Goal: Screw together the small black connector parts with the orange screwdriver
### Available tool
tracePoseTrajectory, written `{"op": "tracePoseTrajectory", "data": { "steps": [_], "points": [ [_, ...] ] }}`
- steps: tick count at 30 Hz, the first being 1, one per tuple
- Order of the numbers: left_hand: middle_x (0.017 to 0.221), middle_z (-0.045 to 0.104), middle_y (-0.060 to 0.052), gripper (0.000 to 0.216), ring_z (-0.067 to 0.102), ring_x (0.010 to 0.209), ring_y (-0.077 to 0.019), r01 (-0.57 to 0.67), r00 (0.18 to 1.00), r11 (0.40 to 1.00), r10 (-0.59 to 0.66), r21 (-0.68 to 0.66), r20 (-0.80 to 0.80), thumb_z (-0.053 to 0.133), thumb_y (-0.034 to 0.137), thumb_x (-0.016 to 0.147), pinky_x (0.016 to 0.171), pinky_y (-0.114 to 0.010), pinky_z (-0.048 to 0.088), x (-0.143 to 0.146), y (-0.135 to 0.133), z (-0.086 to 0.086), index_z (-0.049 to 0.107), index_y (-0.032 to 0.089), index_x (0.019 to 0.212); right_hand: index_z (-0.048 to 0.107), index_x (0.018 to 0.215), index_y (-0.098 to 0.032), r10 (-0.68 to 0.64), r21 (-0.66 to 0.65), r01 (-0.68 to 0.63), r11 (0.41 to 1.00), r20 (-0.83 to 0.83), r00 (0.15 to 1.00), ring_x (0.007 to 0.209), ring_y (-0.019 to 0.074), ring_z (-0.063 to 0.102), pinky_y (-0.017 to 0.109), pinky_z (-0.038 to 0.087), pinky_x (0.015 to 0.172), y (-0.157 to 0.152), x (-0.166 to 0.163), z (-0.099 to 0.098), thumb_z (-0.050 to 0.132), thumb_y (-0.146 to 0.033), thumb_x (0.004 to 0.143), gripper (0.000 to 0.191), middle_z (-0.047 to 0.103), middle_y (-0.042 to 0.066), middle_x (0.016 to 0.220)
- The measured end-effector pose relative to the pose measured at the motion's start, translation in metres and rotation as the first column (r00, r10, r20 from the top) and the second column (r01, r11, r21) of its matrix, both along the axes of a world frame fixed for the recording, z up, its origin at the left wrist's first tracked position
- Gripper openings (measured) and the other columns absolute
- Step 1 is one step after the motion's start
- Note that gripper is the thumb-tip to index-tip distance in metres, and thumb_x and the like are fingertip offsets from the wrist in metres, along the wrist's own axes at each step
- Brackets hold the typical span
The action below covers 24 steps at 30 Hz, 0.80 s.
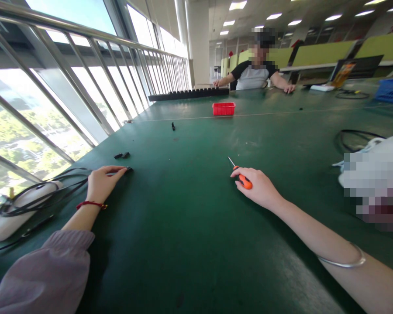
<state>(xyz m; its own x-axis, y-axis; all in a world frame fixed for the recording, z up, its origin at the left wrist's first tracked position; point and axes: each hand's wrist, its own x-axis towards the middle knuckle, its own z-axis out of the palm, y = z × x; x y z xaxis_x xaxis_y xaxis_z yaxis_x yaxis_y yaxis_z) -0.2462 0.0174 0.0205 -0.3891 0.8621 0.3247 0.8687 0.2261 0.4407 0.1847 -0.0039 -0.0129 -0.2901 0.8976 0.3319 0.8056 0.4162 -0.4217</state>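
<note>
On the left side of the green table [170, 226], my left hand [105, 182] pinches a small black part [129, 169] between thumb and fingertips, close to the surface. Just beyond it lie more small black pieces [122, 155]. My right hand [257, 185] rests on the table at the right, its fingers closed over the orange and black handle of a screwdriver [245, 181]. The metal shaft points away and slightly left. Another small black part [173, 126] sits farther off, between the hands. The exact kind of these black parts is too small to make out.
Across the table sits a person [255, 74] beside a long black toothed strip [190, 93]. A red bin [224, 109] stands mid-table. Black cables [68, 176] and a white device [6, 222] lie at left. A blue basket [391, 90] is far right; a metal railing [85, 32] borders the left.
</note>
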Motion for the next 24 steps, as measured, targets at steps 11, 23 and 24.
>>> {"op": "tracePoseTrajectory", "data": {
  "steps": [11, 23, 24],
  "points": [
    [0.086, 0.071, 0.004, 0.029, 0.060, 0.080, -0.0168, 0.033, 0.999, 0.999, -0.033, 0.001, -0.014, 0.062, 0.041, 0.073, 0.073, -0.023, 0.042, -0.0046, 0.0026, -0.0039, 0.071, 0.020, 0.091, 0.062, 0.092, -0.023, 0.005, -0.010, -0.005, 1.000, -0.013, 1.000, 0.079, 0.0193, 0.060, 0.039, 0.046, 0.079, -0.0005, 0.0003, 0.0011, 0.055, -0.017, 0.077, 0.018, 0.066, 0.003, 0.086],
    [0.102, 0.069, -0.004, 0.041, 0.062, 0.089, -0.0192, 0.061, 0.998, 0.997, -0.062, -0.037, -0.028, 0.063, 0.041, 0.073, 0.076, -0.024, 0.043, -0.0002, 0.0019, -0.0018, 0.067, 0.017, 0.106, 0.063, 0.094, -0.022, 0.000, -0.035, 0.000, 0.999, -0.009, 1.000, 0.079, 0.0193, 0.059, 0.040, 0.045, 0.081, -0.0010, -0.0001, 0.0024, 0.054, -0.017, 0.078, 0.019, 0.066, 0.004, 0.086],
    [0.105, 0.069, -0.004, 0.042, 0.062, 0.093, -0.0193, 0.070, 0.997, 0.997, -0.071, -0.024, -0.041, 0.063, 0.040, 0.073, 0.078, -0.023, 0.043, 0.0001, 0.0024, -0.0021, 0.066, 0.016, 0.108, 0.063, 0.094, -0.022, 0.000, -0.037, 0.000, 0.999, -0.010, 1.000, 0.079, 0.0193, 0.059, 0.040, 0.045, 0.081, -0.0009, -0.0002, 0.0024, 0.054, -0.017, 0.078, 0.019, 0.066, 0.004, 0.086]
  ]
}}
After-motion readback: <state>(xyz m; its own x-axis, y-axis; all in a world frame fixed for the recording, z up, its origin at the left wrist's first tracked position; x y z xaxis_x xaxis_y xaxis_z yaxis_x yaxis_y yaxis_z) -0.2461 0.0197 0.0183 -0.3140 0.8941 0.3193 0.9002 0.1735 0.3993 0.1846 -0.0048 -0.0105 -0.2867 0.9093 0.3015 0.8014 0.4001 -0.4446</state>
